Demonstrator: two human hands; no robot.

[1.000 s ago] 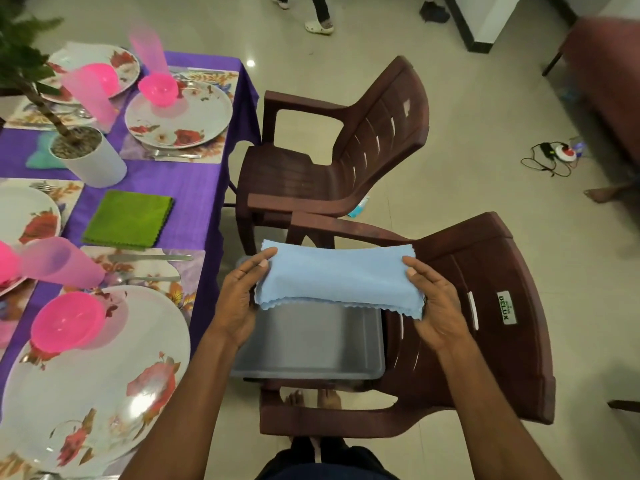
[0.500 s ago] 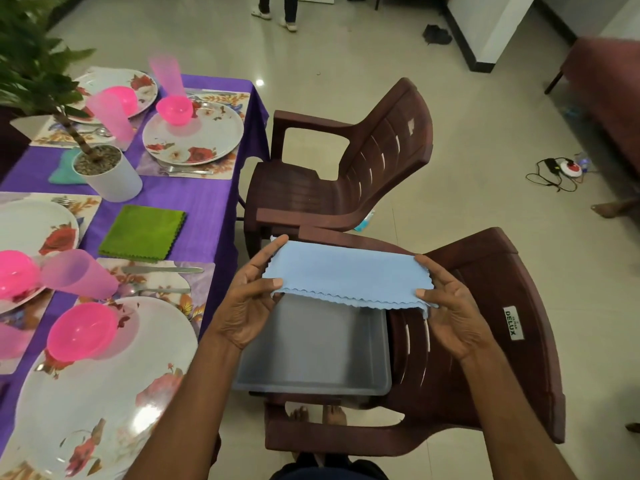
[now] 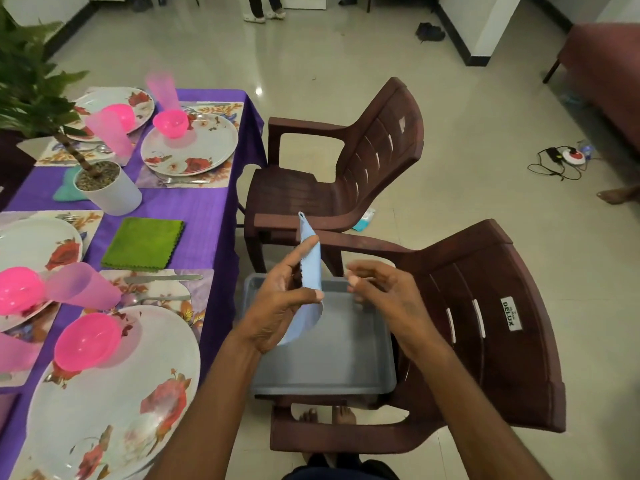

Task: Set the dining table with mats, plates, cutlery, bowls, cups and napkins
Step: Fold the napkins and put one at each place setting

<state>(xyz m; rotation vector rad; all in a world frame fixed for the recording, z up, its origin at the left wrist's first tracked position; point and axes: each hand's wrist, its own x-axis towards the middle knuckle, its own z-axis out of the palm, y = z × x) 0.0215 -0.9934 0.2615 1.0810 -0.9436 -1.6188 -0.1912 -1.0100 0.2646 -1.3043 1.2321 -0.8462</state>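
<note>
Blue napkin (image 3: 311,261) pinched by left hand (image 3: 277,306) above grey tray (image 3: 332,362); right hand (image 3: 384,299) loose.

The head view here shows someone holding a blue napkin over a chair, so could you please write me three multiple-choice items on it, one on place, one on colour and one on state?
1. Where does the grey tray sit?
A. On the seat of the near brown chair
B. On the purple tablecloth
C. On the floor

2. What colour is the folded napkin lying on the table?
A. Blue
B. Green
C. White

3. Which hand holds the blue napkin?
A. Both hands
B. Right hand only
C. Left hand only

Answers: 1 A, the tray rests between that chair's armrests. 2 B, the cloth on the purple tablecloth is green. 3 C, the left hand pinches it between thumb and fingers, while the right hand is apart from it, holding nothing.
</note>
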